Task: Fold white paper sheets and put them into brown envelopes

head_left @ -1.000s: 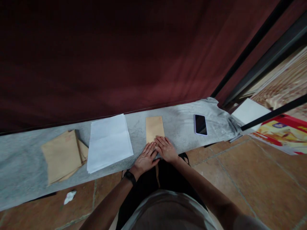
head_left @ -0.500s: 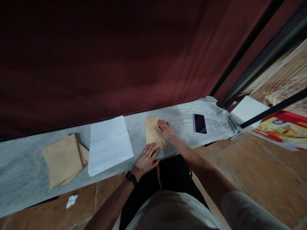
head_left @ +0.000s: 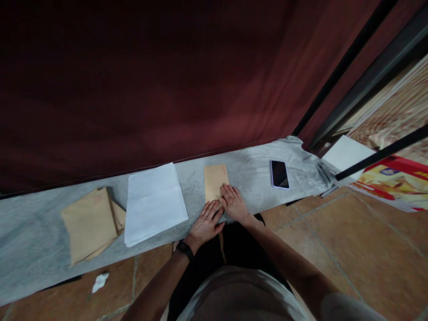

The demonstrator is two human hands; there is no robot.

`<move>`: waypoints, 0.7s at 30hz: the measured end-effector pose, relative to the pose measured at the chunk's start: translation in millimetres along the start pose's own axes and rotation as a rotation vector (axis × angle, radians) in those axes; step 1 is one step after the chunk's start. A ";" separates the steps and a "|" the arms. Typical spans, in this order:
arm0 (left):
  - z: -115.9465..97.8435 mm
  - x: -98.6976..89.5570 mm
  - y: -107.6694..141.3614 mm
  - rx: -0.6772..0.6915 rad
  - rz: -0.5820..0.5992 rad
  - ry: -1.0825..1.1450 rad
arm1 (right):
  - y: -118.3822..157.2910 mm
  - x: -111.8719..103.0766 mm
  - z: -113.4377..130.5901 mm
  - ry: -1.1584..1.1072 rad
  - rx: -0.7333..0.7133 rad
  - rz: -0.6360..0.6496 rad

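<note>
Envelope (head_left: 214,179) looks light, thin and easily creased, best held by its side edges. Left hand (head_left: 204,225) and right hand (head_left: 234,205) lie flat, fingers extended, seemingly across its near end.

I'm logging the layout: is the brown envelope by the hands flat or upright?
Flat: the brown envelope lies on the gray cloth, left hand and right hand at its near end.
</note>
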State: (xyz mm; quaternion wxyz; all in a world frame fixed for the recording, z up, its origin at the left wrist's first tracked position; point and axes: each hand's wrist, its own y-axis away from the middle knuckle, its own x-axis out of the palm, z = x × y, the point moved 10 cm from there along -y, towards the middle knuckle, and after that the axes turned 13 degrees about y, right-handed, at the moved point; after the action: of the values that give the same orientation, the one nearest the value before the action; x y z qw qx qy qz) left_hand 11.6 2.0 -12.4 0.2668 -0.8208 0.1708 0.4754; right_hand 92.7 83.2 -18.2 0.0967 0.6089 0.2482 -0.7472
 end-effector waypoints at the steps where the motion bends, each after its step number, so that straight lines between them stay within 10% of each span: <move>1: 0.1 0.9 0.1 0.001 0.006 -0.001 | 11.3 -2.8 1.9 -0.020 -0.006 -0.005; 11: 7.0 -3.4 -1.3 -0.040 -0.039 0.021 | 26.0 5.1 -51.7 -0.491 0.500 -0.033; 21: 5.9 -20.5 -13.2 -0.270 -0.235 -0.012 | 7.3 -8.8 -38.0 -0.787 0.405 -0.009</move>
State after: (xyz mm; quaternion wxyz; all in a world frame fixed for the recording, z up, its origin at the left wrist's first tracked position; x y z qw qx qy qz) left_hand 4.6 16.7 6.7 0.2087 -0.8606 0.0070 0.4645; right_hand 130.7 94.2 -16.8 0.0595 0.2834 0.0439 -0.9562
